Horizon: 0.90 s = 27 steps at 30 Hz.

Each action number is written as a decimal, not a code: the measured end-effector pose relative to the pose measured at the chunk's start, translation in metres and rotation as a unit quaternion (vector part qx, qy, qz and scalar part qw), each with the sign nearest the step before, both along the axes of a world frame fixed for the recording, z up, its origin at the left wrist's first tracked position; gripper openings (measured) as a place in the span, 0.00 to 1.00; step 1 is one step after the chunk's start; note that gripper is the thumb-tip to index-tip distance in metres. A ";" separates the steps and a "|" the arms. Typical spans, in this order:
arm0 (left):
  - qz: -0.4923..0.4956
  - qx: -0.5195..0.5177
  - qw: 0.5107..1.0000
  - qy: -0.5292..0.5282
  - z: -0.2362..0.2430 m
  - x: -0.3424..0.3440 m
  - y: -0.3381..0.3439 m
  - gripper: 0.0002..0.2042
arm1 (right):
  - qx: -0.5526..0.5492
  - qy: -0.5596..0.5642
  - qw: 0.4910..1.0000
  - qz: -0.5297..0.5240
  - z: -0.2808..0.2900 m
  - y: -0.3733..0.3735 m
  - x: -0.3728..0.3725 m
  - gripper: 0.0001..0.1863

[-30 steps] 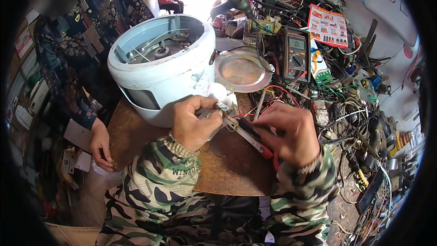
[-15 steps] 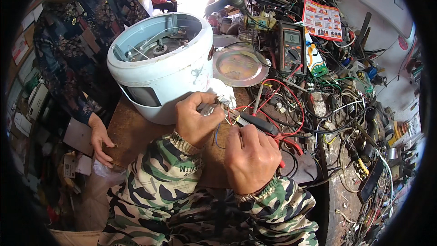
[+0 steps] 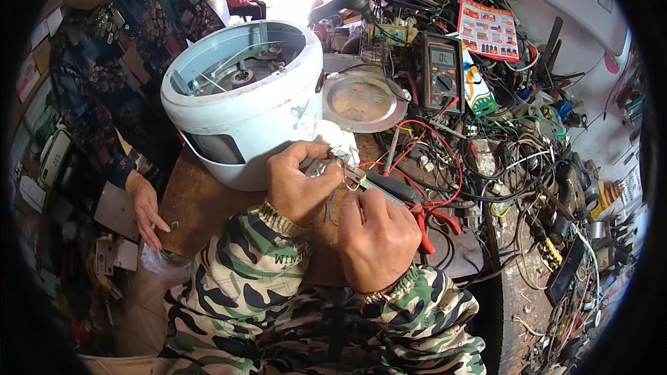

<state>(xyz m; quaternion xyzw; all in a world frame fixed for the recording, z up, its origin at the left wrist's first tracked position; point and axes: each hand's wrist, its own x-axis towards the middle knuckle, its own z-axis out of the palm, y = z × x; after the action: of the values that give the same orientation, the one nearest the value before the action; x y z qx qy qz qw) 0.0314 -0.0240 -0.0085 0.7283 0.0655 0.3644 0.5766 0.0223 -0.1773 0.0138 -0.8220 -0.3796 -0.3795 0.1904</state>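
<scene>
Head view: left hand point(image 3: 299, 184) pinches a small white connector with thin wires point(image 3: 338, 156) just right of the pale-blue round plastic cooker shell point(image 3: 243, 107); right hand point(image 3: 375, 236), fingers curled, grips red-handled pliers point(image 3: 427, 219) meeting those wires.

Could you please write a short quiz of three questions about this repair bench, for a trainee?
1. True or false: the pale blue cooker housing lies tipped on the bench.
2. Which hand pinches the small white part with wires? A) left hand B) right hand
3. What meter lies behind the round metal plate?

Key: 1 true. 2 A. 3 the multimeter.
</scene>
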 end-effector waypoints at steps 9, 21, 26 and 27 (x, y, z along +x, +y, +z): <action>-0.051 0.027 0.998 0.019 -0.003 0.000 0.006 0.11 | 0.000 0.014 1.000 0.023 0.001 -0.002 0.005 0.06; -0.077 -0.002 0.996 0.054 0.004 0.000 0.006 0.10 | 0.001 -0.053 0.997 0.055 0.000 -0.009 -0.014 0.08; -0.080 -0.055 0.994 0.054 -0.002 0.000 0.007 0.09 | 0.068 -0.061 0.989 0.115 0.021 -0.041 -0.007 0.14; -0.061 -0.040 0.997 0.037 -0.006 0.002 0.008 0.10 | 0.109 -0.054 0.986 0.114 0.021 -0.047 0.001 0.14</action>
<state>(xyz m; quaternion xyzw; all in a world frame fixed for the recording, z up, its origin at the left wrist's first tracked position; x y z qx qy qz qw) 0.0333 -0.0159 -0.0145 0.7206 0.0568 0.2981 0.6234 0.0232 -0.2238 0.0344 -0.7258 -0.4372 -0.4382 0.3000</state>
